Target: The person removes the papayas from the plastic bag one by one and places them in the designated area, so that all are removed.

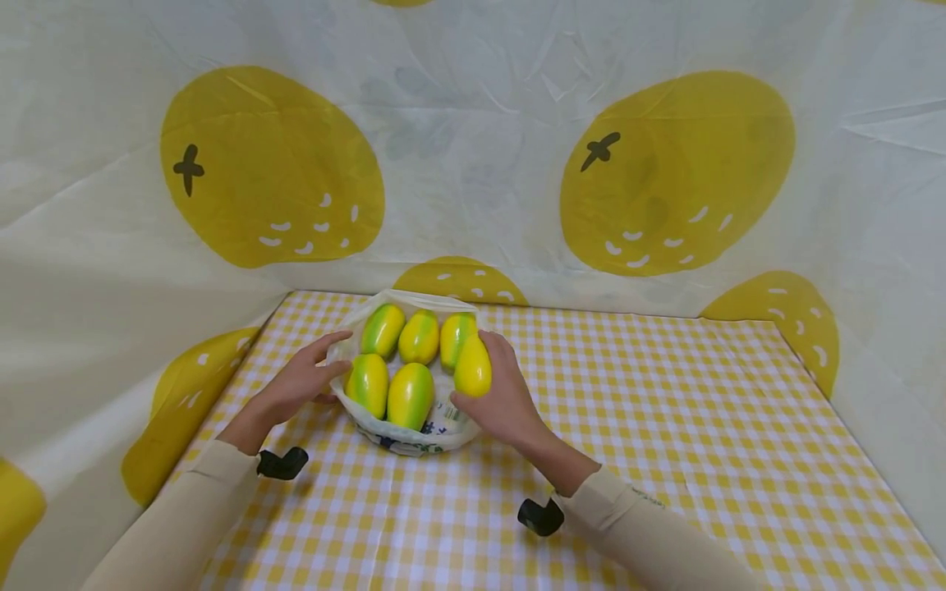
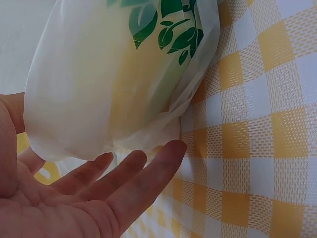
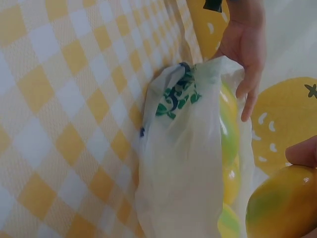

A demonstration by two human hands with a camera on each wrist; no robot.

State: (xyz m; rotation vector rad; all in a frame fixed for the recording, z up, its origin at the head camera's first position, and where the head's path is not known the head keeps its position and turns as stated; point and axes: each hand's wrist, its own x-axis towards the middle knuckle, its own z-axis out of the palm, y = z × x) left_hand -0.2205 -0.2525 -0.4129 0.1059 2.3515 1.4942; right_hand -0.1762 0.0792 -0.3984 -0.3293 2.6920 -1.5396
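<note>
A white plastic bag (image 1: 436,443) with a green leaf print stands with its mouth spread wide. Inside lie several yellow-green mangoes (image 1: 411,394), glossy and set in two rough rows. My right hand (image 1: 506,390) grips another mango (image 1: 473,367) over the bag's right side; in the right wrist view this mango (image 3: 282,203) is above the bag's opening. At the bag's left side is my left hand (image 1: 299,377), its fingers spread and loosely extended along the rim. In the left wrist view, its fingertips (image 2: 171,151) are right at the thin plastic of the bag (image 2: 74,99).
A yellow-and-white checked cloth (image 1: 665,435) covers the table. Pale sheeting (image 1: 473,164) printed with large yellow fruit hangs behind and along both sides. Black wrist mounts (image 1: 541,517) sit at both sleeves.
</note>
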